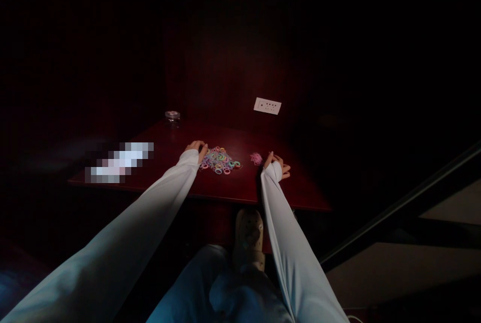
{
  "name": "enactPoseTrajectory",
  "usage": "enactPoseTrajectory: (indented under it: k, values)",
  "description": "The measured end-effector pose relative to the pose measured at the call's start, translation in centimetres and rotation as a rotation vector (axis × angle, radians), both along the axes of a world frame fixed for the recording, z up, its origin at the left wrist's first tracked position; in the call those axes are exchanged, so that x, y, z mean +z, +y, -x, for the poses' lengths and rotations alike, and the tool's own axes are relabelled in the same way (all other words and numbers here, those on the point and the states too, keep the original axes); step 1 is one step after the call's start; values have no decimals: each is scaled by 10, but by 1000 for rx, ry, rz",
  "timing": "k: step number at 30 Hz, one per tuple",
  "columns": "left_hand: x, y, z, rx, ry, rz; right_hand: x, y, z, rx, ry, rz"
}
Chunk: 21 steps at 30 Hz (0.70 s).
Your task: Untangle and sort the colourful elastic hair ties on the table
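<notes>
From my distant place, I see nearest to me the dark blue trousers [233, 288] of the person and, just beyond them, one tan clog shoe with round holes [250, 232], below the near edge of a dark red, glossy table [225, 187]. Two long whitish sleeves [296, 243] reach forward over this edge. On the right part of the table is my right hand [278, 163], its fingers bent and partly spread; just beside it, on its left, lies a small heap of thin pink bands [256, 158]. I cannot tell if this hand grips any of them. Near the middle lies the larger loose pile of many-coloured small rings [219, 160], and my left hand [196, 146] is at its left side, fingers curved downward; whether they grasp a ring I cannot tell. Farther left, a blurred pale patch [119, 163] covers something. At the far left stands a clear round jar with a lid [172, 119], and beyond the table a white rectangular socket plate [267, 106] is on the dark reddish wall [233, 72].
</notes>
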<state>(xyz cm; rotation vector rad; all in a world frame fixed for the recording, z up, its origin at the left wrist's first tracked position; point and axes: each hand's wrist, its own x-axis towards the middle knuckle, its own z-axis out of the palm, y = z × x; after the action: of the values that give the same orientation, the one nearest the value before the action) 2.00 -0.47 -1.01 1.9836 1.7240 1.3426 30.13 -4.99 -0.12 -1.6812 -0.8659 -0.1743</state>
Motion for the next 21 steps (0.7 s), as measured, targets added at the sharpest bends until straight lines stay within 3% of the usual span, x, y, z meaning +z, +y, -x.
enactPoseTrajectory:
  k: [2,5,9,13,14,17,21]
  values:
    - [-4,3,0,73,-15,-6,1,2,-2,-30,29,-17]
    - [-9,4,-2,137,-19,-7,7,6,-7,74,-26,12]
    - [-9,6,-5,72,42,104,13,9,5,323,-175,33]
    - [-8,8,-8,-13,123,208,9,3,41,671,-490,127]
    - [-8,8,-8,-38,133,212,6,1,51,705,-529,142]
    - [-10,11,-10,-114,147,208,0,-1,72,747,-498,219]
    - [-12,13,-12,-170,132,191,-4,9,80,758,-292,348]
